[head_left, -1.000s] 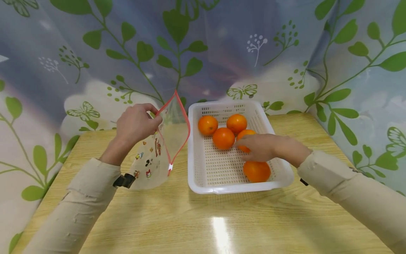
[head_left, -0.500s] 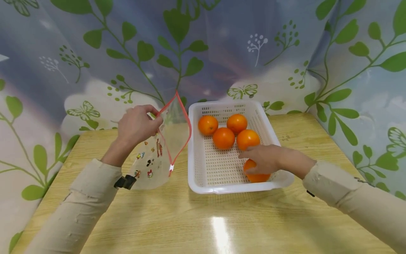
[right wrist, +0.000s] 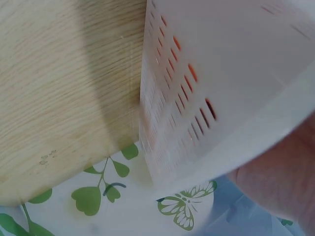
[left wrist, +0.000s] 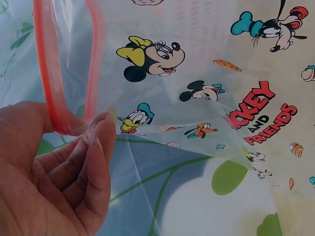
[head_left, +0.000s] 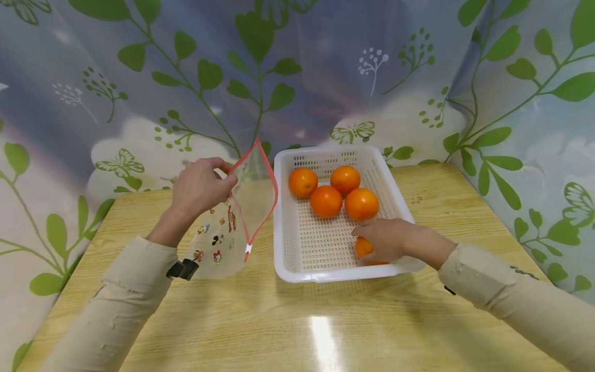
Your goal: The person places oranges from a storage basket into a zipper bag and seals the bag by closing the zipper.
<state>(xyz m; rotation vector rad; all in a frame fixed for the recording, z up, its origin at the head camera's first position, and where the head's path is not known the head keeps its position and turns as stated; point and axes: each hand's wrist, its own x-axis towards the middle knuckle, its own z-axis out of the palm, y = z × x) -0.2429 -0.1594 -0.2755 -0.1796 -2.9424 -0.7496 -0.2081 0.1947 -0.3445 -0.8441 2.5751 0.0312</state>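
Note:
A white perforated basket (head_left: 321, 275) stands on the wooden table and holds several oranges. My right hand (head_left: 378, 241) reaches into its near right corner and its fingers curl over the nearest orange (head_left: 363, 247). Three more oranges sit further back, one of them (head_left: 362, 204) just beyond my fingers. My left hand (head_left: 200, 185) pinches the red zip rim of a clear cartoon-printed bag (head_left: 234, 217) and holds it up, mouth open toward the basket. In the left wrist view the fingers (left wrist: 96, 152) pinch the red strip of the bag (left wrist: 206, 98). The right wrist view shows only the basket wall (right wrist: 206, 98).
A leaf-patterned curtain (head_left: 325, 67) hangs close behind and to both sides of the table (head_left: 297, 330). The basket sits against the back edge, the bag just left of it.
My right hand has moved from the orange in the middle of the basket down to the nearest one and now covers it. The left hand keeps the bag held up.

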